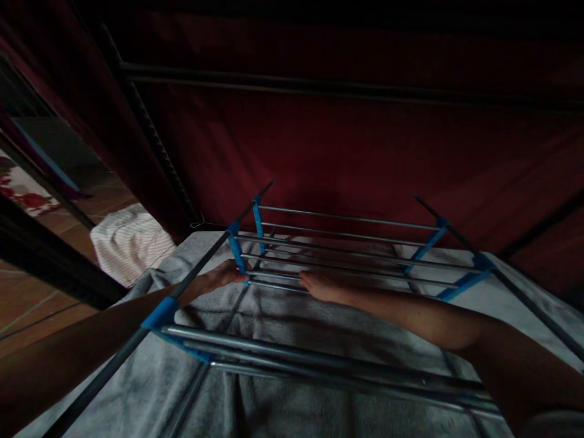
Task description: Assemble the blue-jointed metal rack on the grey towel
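Observation:
A rack of thin metal rods [347, 255] joined by blue plastic connectors [162, 311] lies on a grey blanket [269, 316]. My left hand [223, 275] reaches past the dark side pole [201, 266] and closes on the lower end of a blue connector [237, 250], where the rods meet it. To its right, my right hand [322, 287] has its fingers wrapped round the low metal rod [274, 275] that runs into that connector. Its fingertips are partly hidden. Closer to me, several rods [319, 362] cross below my forearms.
Behind the rack hangs a dark red cloth wall [347, 146] on a dark frame bar [274, 82]. A striped cloth [130, 240] lies at the left, beside the tiled floor [27, 298]. The light is dim.

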The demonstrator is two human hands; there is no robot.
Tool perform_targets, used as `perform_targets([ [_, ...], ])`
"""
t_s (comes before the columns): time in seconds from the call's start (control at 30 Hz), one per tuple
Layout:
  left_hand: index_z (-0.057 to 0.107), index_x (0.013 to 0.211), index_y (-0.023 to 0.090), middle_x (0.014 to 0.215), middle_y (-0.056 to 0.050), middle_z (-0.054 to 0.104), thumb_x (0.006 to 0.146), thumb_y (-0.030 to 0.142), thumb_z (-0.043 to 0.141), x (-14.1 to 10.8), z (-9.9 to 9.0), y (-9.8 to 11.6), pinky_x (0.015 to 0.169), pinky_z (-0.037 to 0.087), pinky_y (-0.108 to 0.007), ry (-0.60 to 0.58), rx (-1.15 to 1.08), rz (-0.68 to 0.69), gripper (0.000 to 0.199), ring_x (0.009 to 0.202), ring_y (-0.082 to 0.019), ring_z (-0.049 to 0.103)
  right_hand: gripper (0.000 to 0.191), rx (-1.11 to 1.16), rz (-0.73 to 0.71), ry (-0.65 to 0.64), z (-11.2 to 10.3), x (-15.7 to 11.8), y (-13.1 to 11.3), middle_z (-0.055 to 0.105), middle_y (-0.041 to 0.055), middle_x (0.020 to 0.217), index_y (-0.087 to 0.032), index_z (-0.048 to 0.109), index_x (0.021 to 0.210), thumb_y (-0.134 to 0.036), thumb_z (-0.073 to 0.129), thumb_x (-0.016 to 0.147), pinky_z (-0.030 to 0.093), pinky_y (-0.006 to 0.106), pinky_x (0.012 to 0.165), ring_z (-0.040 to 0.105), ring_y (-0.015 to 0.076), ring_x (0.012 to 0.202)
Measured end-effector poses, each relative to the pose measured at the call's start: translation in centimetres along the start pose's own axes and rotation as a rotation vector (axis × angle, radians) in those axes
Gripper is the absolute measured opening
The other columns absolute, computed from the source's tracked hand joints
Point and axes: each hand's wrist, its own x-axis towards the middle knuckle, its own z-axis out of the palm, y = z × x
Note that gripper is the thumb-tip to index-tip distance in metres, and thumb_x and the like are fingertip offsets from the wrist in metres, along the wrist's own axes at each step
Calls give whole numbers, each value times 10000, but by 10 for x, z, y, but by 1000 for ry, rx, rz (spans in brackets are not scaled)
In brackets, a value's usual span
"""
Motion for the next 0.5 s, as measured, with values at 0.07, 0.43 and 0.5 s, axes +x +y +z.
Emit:
perform_targets([
  [0.07,680,720,191,673,-35,616,530,434,809,1,3,-4,698,460,-340,34,19,0,335,661,-210,554,301,-46,17,-4,0,-1,-1,705,97,1089,-178,622,1046,-333,364,1030,463,324,820,637,225,932],
  [0.43,631,641,206,607,-23,558,558,520,787,5,11,-16,653,426,-356,115,7,-8,360,628,-202,500,264,73,44,-41,-3,3,2,692,80,1046,-188,614,987,-327,392,1015,417,277,746,605,210,914],
  [0.5,639,627,216,613,-32,574,543,513,803,6,11,-15,680,433,-384,143,10,0,350,650,-221,513,254,108,39,-52,-7,2,1,683,57,981,-194,596,912,-328,401,1005,394,255,708,582,188,871],
])
